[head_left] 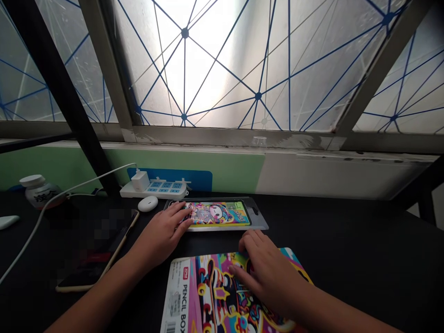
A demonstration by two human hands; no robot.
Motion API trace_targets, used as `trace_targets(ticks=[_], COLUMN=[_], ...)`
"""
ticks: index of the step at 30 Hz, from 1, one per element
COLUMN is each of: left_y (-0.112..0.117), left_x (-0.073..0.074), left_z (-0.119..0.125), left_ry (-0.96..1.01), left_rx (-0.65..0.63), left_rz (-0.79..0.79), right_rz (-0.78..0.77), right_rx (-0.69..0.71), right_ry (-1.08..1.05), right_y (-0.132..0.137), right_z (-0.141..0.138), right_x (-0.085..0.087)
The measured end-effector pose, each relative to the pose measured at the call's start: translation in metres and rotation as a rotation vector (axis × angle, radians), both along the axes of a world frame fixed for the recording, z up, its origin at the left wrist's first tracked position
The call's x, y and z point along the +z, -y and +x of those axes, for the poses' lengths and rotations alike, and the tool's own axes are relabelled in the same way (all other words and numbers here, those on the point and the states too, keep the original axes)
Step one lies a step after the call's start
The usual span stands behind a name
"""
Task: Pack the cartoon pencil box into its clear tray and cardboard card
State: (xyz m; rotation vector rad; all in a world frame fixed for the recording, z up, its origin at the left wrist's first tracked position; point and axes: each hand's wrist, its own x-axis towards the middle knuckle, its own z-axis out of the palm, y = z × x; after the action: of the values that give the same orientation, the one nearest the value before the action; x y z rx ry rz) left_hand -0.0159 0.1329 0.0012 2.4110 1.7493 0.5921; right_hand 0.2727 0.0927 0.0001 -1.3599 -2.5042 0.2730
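Note:
A colourful flat pack marked PENCIL BOX (215, 296) lies on the black table at the front. My right hand (265, 270) rests over its far edge, thumb apart from the bent fingers; whether it grips the pack I cannot tell. Farther back lies a clear plastic package (258, 219) with a bright cartoon card (222, 213) inside. My left hand (169, 229) lies on the package's left end, its fingers stretched out and spread.
A white power strip (166, 188) with a plugged-in charger (140, 181) stands by the wall. Near it are a round white case (147, 203), a tablet-like dark object with a tan edge (120, 249), a white cable (45, 208) and a white jar (40, 192). A window (222, 69) is behind.

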Motion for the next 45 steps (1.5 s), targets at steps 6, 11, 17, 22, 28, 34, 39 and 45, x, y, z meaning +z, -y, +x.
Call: trace_targets(ticks=[6, 11, 17, 22, 28, 34, 39, 45], left_y=[0.002, 0.003, 0.004, 0.005, 0.006, 0.007, 0.006, 0.007], left_x=[0.005, 0.006, 0.006, 0.011, 0.007, 0.004, 0.005, 0.003], left_z=[0.000, 0.003, 0.003, -0.003, -0.001, 0.004, 0.003, 0.001], left_ry=[-0.025, -0.084, -0.220, -0.140, -0.088, -0.155, -0.194, -0.193], left_rx=[0.026, 0.039, 0.003, -0.032, -0.011, -0.013, -0.006, -0.005], left_rz=[-0.078, -0.101, -0.136, -0.142, 0.008, -0.061, -0.081, -0.059], right_rz=[-0.029, -0.086, -0.229, -0.262, -0.307, -0.390, -0.438, -0.394], right_rx=[0.024, -0.074, -0.228, -0.247, -0.167, -0.103, -0.094, -0.137], right_ry=[-0.031, -0.022, -0.097, -0.120, -0.168, -0.176, -0.136, -0.160], right_y=[-0.001, -0.050, -0.119, -0.120, -0.094, -0.090, -0.103, -0.108], right_z=[0.010, 0.059, 0.133, 0.134, 0.096, 0.092, 0.113, 0.118], right_x=[0.019, 0.040, 0.023, 0.013, 0.021, 0.026, 0.022, 0.019])
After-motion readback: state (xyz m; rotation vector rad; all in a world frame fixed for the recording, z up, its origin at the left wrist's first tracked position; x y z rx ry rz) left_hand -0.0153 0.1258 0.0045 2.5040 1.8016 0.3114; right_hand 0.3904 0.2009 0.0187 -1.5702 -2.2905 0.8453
